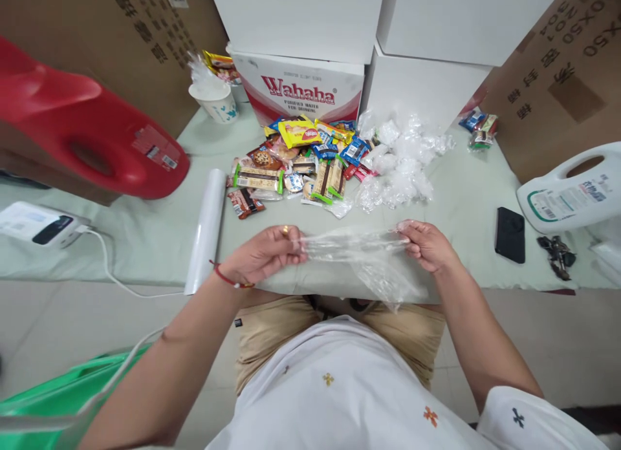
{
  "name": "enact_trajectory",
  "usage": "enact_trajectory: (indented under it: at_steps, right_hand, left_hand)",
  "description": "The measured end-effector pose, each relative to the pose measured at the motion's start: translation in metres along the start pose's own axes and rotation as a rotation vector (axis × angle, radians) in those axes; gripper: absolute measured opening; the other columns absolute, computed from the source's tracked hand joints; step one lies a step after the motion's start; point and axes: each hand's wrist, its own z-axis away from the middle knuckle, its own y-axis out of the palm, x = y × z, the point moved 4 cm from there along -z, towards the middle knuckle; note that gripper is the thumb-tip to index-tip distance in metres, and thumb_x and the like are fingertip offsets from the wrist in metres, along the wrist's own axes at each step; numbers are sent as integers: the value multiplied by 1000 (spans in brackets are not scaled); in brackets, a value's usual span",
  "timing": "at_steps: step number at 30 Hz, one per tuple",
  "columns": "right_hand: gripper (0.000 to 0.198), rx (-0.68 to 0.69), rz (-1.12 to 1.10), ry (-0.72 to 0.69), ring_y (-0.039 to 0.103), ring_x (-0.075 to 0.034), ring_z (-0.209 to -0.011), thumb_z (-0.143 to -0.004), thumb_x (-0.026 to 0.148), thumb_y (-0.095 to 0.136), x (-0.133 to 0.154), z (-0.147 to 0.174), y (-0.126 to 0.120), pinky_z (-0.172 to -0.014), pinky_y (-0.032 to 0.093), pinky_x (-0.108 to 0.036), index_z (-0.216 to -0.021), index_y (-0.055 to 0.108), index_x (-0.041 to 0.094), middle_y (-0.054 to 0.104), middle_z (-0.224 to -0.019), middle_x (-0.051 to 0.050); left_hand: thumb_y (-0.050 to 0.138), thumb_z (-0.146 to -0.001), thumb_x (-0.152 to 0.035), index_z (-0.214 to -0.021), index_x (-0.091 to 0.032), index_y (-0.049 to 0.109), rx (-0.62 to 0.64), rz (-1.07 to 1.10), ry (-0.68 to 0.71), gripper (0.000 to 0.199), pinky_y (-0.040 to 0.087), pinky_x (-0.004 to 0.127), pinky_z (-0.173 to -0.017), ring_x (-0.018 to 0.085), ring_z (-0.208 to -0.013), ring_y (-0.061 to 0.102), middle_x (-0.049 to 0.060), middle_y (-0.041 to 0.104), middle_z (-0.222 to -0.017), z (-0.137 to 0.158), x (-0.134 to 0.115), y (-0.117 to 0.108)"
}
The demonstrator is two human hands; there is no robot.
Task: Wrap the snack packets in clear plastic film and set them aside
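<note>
Between my hands a clear plastic bag [356, 246] is stretched sideways above the table's near edge, its lower part hanging down to the right. My left hand [272, 251] pinches one end of it, and my right hand [427, 244] pinches the other. Just beyond lies a pile of wrapped snacks [301, 159], with yellow, blue, brown and green-edged packets. Touching the pile on its right is a heap of crumpled clear plastic [400, 165]. A white roll [206, 230] lies left of my left hand.
Behind the snacks stand a Wahaha carton [301, 88] and white boxes [301, 17]. A red jug [92, 120], paper cup [216, 101] and white corded device [41, 224] are left. At right are a black phone [510, 235], keys [557, 255], white jug [572, 191] and small packets [480, 128].
</note>
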Motion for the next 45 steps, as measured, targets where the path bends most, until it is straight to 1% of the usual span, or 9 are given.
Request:
enact_trajectory:
  at_steps: [4, 6, 12, 17, 27, 33, 35, 40, 45]
  right_hand:
    - [39, -88, 61, -75, 33, -3, -40, -63, 45, 87, -3, -22, 19, -35, 20, -18, -78, 67, 16, 48, -56, 7]
    - [35, -143, 100, -155, 37, -5, -40, -70, 47, 82, -7, -27, 34, -36, 25, -19, -78, 66, 17, 49, -57, 6]
    - [33, -87, 266, -342, 45, -9, -43, -84, 53, 69, -12, -9, 63, -41, 34, -22, -83, 65, 20, 52, -60, 5]
    - [35, -19, 344, -364, 44, -8, -41, -85, 54, 68, -5, 2, 58, -41, 33, -22, -86, 66, 19, 50, -57, 6]
    - [51, 138, 308, -56, 32, -5, -42, -65, 56, 88, -2, -70, -25, -41, 21, -21, -89, 67, 15, 46, -56, 8]
    - [36, -128, 889, -662, 59, -16, -71, -85, 43, 75, 48, -52, -7, -72, 50, -32, -109, 73, 17, 67, -102, -9]
    - [38, 32, 962, -885, 65, -21, -93, -91, 41, 69, 50, -28, 25, -85, 52, -34, -123, 70, 21, 65, -123, -11]
    - [45, 460, 1186, -796, 67, -23, -108, -92, 30, 70, 3, -11, 101, -89, 53, -32, -137, 64, 23, 65, -130, -10]
    - [29, 490, 926, -970, 68, -21, -94, -104, 30, 49, 2, -6, 83, -85, 53, -34, -103, 77, 24, 73, -100, -9]
  left_hand:
    - [93, -69, -28, -75, -17, 54, -529, -8, 131, 41, 50, 14, -49, 9, -57, 66, -3, 64, -69, 1, -3, -37]
    - [82, -80, -49, -73, -18, 52, -607, 39, 62, 44, 30, 12, -34, 7, -41, 55, -3, 61, -60, 8, 13, -34]
    - [41, -81, -92, -63, -12, 60, -192, 127, -303, 84, 18, 14, -32, 5, -32, 40, 4, 54, -48, 3, 57, 18]
    - [83, -64, -73, -63, -15, 55, -228, -23, -166, 65, 16, 15, -33, 1, -35, 30, -6, 45, -50, -26, 50, 36]
    - [90, -63, -61, -64, -19, 44, -204, -175, -11, 63, 14, 16, -40, 1, -40, 25, -12, 30, -51, 10, 47, -26]
    - [85, -66, -64, -71, -19, 55, -621, -464, 180, 54, 23, 19, -43, 6, -42, 36, -8, 46, -48, 20, 34, -47]
    - [80, -72, -64, -65, -19, 54, -603, -486, 178, 52, 25, 21, -43, 7, -42, 38, -6, 48, -47, 17, 34, -42]
    - [79, -72, -63, -59, -18, 53, -488, -436, 74, 53, 22, 21, -42, 5, -40, 35, -3, 52, -50, 5, 41, -27]
    - [83, -66, -66, -60, -18, 51, -364, -293, -8, 58, 15, 19, -38, 3, -37, 28, -6, 46, -46, 12, 37, -38]
